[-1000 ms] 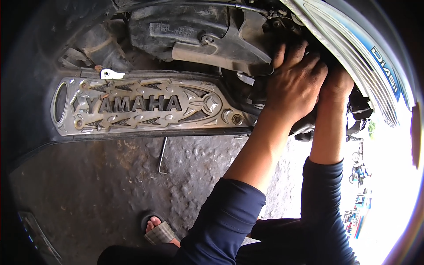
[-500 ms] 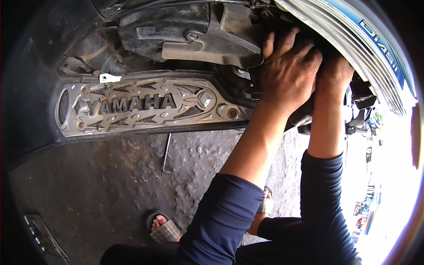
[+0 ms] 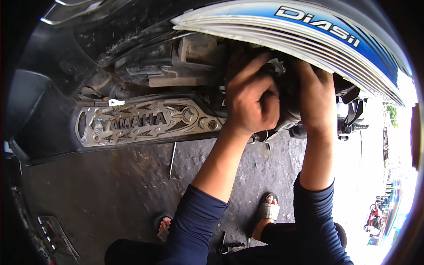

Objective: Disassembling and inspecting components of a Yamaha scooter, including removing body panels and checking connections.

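Black plastic covers much of the scooter (image 3: 39,115) before us, its open side (image 3: 198,66) holding our fingertips. Above them stretches the blue-and-white panel (image 3: 265,24), its long axis sloping down rightward, its narrow tip pointing left. Leftward and below runs the metal footboard (image 3: 145,126), nearly level. Our left hand (image 3: 252,104) curls beside our right hand (image 3: 317,99); with the fingertips hidden, we cannot tell either grip's state.

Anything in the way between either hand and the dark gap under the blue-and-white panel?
Nothing visible blocks the left hand or right hand; both reach into the gap. The panel's lower edge hangs over the right fingertips, so I can't see what they meet there.
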`<state>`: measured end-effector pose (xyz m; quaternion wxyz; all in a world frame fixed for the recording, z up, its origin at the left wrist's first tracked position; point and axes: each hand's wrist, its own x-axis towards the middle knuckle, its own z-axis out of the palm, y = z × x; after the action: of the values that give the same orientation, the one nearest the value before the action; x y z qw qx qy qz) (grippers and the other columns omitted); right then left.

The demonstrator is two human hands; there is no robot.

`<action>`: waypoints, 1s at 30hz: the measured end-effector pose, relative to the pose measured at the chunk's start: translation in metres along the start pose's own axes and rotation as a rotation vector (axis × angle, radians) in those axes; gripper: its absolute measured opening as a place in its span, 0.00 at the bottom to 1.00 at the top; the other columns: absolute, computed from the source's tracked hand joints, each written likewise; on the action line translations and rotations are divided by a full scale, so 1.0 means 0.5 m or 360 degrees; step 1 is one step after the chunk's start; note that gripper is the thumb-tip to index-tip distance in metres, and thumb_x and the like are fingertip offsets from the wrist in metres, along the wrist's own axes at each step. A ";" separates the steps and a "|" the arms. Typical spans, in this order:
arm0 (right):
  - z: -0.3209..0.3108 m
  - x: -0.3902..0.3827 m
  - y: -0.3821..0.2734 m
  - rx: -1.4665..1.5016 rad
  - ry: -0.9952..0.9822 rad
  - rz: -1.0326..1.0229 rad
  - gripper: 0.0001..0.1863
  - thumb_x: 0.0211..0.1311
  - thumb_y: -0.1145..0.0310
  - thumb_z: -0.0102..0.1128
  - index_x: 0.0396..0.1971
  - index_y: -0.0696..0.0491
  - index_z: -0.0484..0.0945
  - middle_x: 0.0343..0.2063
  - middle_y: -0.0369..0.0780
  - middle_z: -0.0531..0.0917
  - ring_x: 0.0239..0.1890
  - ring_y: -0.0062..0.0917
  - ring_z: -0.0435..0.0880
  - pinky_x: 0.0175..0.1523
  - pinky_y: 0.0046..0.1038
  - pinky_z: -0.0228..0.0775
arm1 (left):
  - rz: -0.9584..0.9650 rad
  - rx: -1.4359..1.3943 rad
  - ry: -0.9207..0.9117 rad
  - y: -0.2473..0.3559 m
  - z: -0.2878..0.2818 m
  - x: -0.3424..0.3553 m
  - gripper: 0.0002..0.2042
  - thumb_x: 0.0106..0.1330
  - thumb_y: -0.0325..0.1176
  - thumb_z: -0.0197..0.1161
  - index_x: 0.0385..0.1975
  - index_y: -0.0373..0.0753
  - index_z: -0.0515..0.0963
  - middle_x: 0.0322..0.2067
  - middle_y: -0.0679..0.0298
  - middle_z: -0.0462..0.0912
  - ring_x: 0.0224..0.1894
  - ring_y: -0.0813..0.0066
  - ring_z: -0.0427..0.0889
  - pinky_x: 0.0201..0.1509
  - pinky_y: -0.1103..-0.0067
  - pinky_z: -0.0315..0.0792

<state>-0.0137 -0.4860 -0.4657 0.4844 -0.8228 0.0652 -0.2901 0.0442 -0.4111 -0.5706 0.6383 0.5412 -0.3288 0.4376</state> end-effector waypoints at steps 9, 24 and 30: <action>-0.208 -0.070 0.023 0.0799 -0.1190 -0.0228 0.15 0.55 0.68 0.68 0.38 0.64 0.82 0.34 0.47 0.83 0.35 0.34 0.83 0.40 0.30 0.72 | -0.0082 0.0715 -0.0391 0.007 0.017 -0.016 0.11 0.58 0.29 0.58 0.41 0.39 0.78 0.45 0.52 0.79 0.53 0.46 0.72 0.60 0.58 0.60; -0.186 -0.135 0.114 0.1965 -0.1139 -0.0293 0.11 0.58 0.65 0.67 0.28 0.58 0.86 0.26 0.47 0.78 0.26 0.34 0.78 0.29 0.32 0.66 | -0.0254 0.0673 -0.0510 -0.025 0.007 -0.056 0.13 0.64 0.29 0.58 0.46 0.30 0.75 0.40 0.49 0.81 0.41 0.48 0.81 0.47 0.65 0.73; -0.179 -0.138 0.098 0.1969 -0.1060 -0.0347 0.11 0.58 0.64 0.68 0.26 0.58 0.85 0.26 0.46 0.78 0.25 0.34 0.77 0.29 0.32 0.64 | -0.0174 0.0708 -0.0547 -0.023 -0.002 -0.057 0.11 0.62 0.28 0.57 0.42 0.31 0.77 0.37 0.50 0.81 0.39 0.48 0.81 0.46 0.64 0.73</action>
<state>-0.1102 -0.5527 -0.5027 0.8251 -0.4437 -0.3456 -0.0539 0.0430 -0.4164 -0.6009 0.4614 0.7512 -0.2984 0.3657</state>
